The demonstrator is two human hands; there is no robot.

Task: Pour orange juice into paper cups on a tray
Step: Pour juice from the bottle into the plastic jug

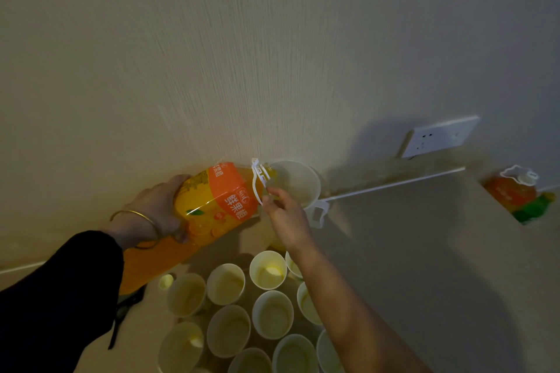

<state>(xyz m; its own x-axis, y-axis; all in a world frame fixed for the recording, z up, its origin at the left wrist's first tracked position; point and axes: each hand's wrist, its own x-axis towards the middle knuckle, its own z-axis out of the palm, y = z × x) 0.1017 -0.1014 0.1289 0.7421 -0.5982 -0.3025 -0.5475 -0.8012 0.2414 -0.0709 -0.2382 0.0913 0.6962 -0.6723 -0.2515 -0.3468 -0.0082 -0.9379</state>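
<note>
Left hand [157, 209] wraps the lower body of the large clear plastic orange-juice bottle with orange label [218, 197], fingers clamped round it. The bottle lies nearly level, its long axis running from that grip rightward to the mouth, which sits at the rim of 1 raised white paper cup [297, 182]. Right hand [285, 218] is nearer the mouth. Its fingertips close by the white plastic carry loop [257, 182], but whether they pinch loop or cup cannot be told. Further pale paper cups [269, 269] cluster below.
</note>
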